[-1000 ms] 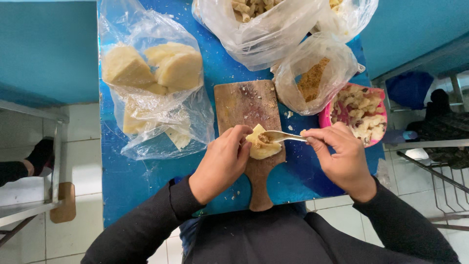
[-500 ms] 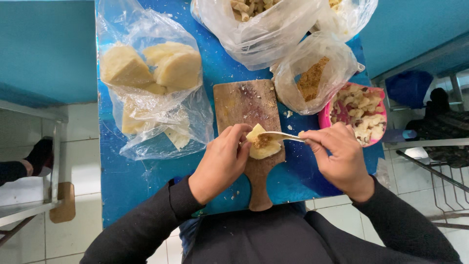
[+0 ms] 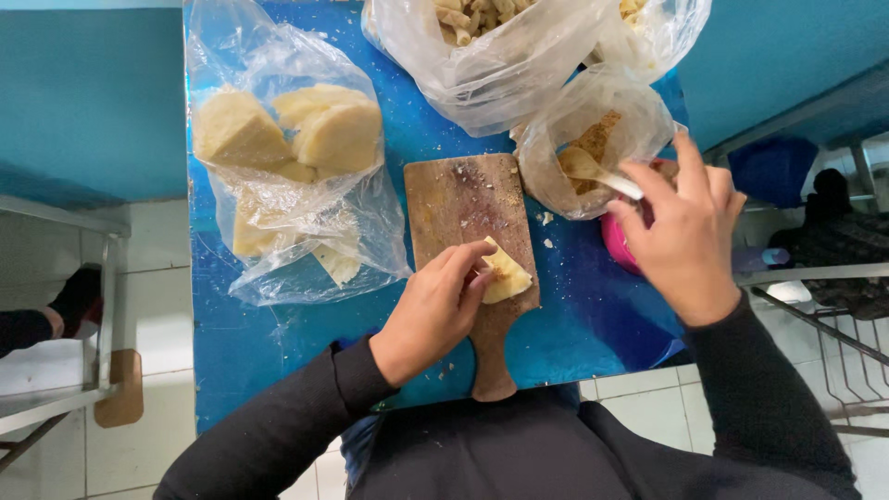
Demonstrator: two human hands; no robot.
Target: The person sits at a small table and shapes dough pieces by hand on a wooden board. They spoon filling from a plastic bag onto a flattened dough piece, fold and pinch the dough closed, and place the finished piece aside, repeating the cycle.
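Head view: soft, crumbly dough piece (image 3: 507, 275) is being pinched edgewise on wooden board (image 3: 472, 222) by left hand (image 3: 435, 310), while spoon (image 3: 597, 171) is being gripped by right hand (image 3: 685, 236)

Head view, straight down, close.

Pale dough piece (image 3: 507, 276) flat on wooden board (image 3: 468, 208), spoon (image 3: 593, 168) in bag

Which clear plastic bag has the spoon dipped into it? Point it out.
The small clear plastic bag of brown crumbs, right of the wooden cutting board; the right hand holds the spoon inside it.
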